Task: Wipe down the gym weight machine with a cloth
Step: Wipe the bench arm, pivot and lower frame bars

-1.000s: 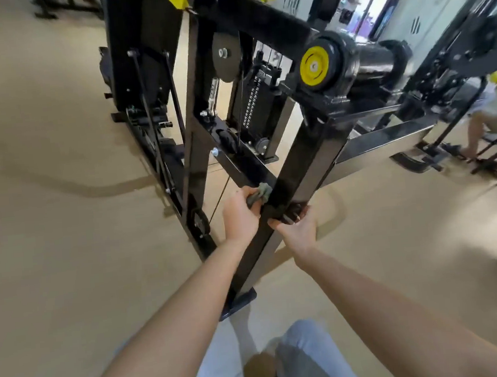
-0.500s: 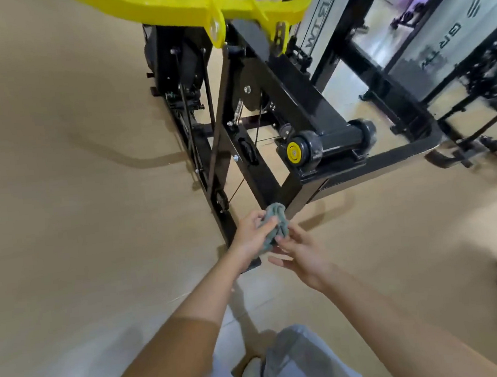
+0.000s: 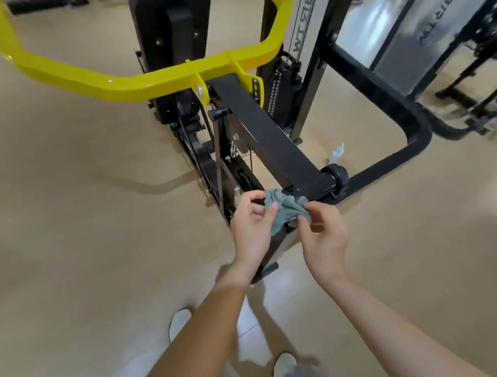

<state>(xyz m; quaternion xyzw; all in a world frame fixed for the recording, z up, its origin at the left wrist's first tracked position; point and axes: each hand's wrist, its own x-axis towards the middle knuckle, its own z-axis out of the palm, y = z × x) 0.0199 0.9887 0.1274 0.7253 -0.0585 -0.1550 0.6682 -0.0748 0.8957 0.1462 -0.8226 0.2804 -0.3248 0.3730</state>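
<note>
Head: cloth (image 3: 285, 210) between both grips (image 3: 252, 233) (image 3: 323, 236)

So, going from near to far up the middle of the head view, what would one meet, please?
White shoe → left hand and right hand, both gripping the cloth → black beam → yellow bar → black pad.

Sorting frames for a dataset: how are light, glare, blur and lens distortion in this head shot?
Head view: soft, even light, with a faint shadow of the machine on the floor; bright glare on the shiny panel at top right; cloth, left hand and right hand fairly sharp; the shoe at the bottom edge smeared; the white upright leans, likely wide-lens distortion.
</note>
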